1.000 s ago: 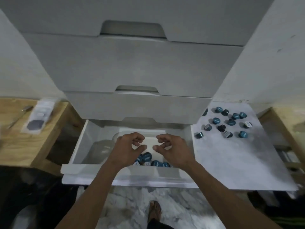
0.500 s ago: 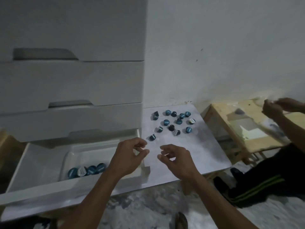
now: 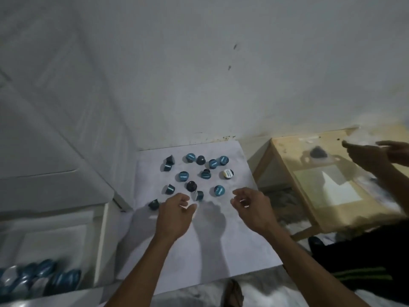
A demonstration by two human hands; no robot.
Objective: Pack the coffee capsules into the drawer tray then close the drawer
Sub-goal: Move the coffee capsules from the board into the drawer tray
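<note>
Several blue and dark coffee capsules (image 3: pixel 183 176) lie scattered on a white board (image 3: pixel 221 251), with one white-topped capsule (image 3: pixel 228 173) at the right of the group. My left hand (image 3: pixel 174 212) hovers just short of the nearest capsules with loosely curled, empty fingers. My right hand (image 3: pixel 250 206) hovers to the right, likewise loosely curled and empty. At the lower left the open white drawer (image 3: pixel 99 244) holds a blurred row of blue capsules (image 3: pixel 44 275) in its tray.
A white drawer cabinet (image 3: pixel 55 129) stands at the left and a white wall behind. A wooden table (image 3: pixel 309 185) sits to the right, where another person's hands (image 3: pixel 376 154) handle a clear bag. My foot (image 3: pixel 234 293) is below the board.
My view swung right from the drawer to the white board. Both hands moved away from the drawer tray and now hover at the near edge of the scattered capsules.
</note>
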